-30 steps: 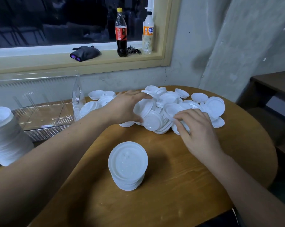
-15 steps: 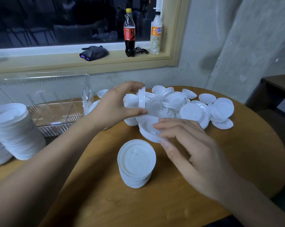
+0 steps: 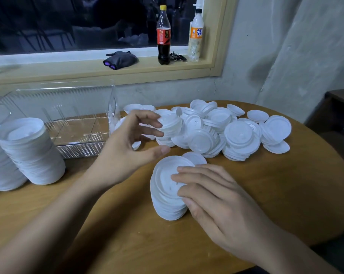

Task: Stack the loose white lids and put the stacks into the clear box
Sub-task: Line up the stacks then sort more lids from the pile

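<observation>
Two hands: both bare, over a round wooden table point(image 3: 246, 204) with a smooth, honey-coloured grain.
Right hand point(image 3: 222, 204): lay flat, fingers point(image 3: 189, 173) together and extended, resting on the top of the near stack point(image 3: 167, 194); the thumb pressed the stack's right side. It pressed rather than pinched, with nothing enclosed in the hand.
Near stack: a short column of thin, round white plastic lids with raised rims, standing upright on the table just in front of the person.
Single lid point(image 3: 195, 158): lay flat on the table, touching the far edge of the near stack.
Left hand point(image 3: 127, 147): was raised, fingers spread and curved, thumb apart from the fingers, holding nothing; its fingertips point(image 3: 159, 124) were at the near edge of the loose pile.
Loose lids point(image 3: 222, 129): a wide heap of identical white discs, overlapping and tilted at many angles, spread across the far half of the table.
Clear box point(image 3: 68, 115): a transparent, ribbed plastic container with thin dividers inside, at the far left of the table; no lids could be seen within it.
Finished stacks point(image 3: 28, 151): two tall, slightly leaning columns of nested lids stood on the table at the left edge, in front of the box.
Windowsill point(image 3: 88, 70): pale wood, bearing a dark cola bottle point(image 3: 163, 36) with a yellow cap, a pale bottle with an orange label point(image 3: 196, 36), a set of keys point(image 3: 177, 56) between them, and a dark, soft folded cloth item point(image 3: 120, 59).
Wall point(image 3: 285, 56): rough grey concrete.
</observation>
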The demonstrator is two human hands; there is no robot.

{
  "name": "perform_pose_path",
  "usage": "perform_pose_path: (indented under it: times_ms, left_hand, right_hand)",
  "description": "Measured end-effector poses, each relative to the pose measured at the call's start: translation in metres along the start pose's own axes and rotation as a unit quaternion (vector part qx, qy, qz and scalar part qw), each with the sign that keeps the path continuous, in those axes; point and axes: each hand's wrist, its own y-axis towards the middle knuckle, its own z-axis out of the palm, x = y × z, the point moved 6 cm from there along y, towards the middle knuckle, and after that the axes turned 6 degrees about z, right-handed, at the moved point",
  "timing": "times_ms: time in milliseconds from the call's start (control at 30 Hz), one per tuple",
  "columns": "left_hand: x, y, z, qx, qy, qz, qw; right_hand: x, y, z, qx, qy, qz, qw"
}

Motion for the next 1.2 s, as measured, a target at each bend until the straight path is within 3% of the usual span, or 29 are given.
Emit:
perform_pose_path:
  times_ms: [133,367,567,667,933,1200]
  left_hand:
    - [0.025,0.002,0.007,0.042,0.080,-0.034,0.995]
    - [0.055,0.013,0.029,0.140,0.124,-0.054,0.981]
    - [0.081,0.028,0.057,0.246,0.166,0.039,0.954]
    - [0.094,0.036,0.071,0.240,0.132,0.046,0.961]
    - [0.108,0.050,0.082,0.230,0.188,-0.026,0.954]
    - [0.115,0.048,0.083,0.217,0.239,-0.026,0.946]
  right_hand:
    - [0.000,0.000,0.005,0.012,0.005,-0.002,1.000]
    - [-0.001,-0.004,0.003,-0.004,0.031,0.002,1.000]
    - [-0.033,-0.002,-0.014,-0.063,0.044,0.075,0.994]
    - [-0.060,0.001,-0.015,-0.091,0.031,0.119,0.988]
    - [-0.113,0.010,-0.011,-0.143,-0.009,0.198,0.970]
    - [-0.142,0.028,0.007,-0.137,-0.039,0.244,0.959]
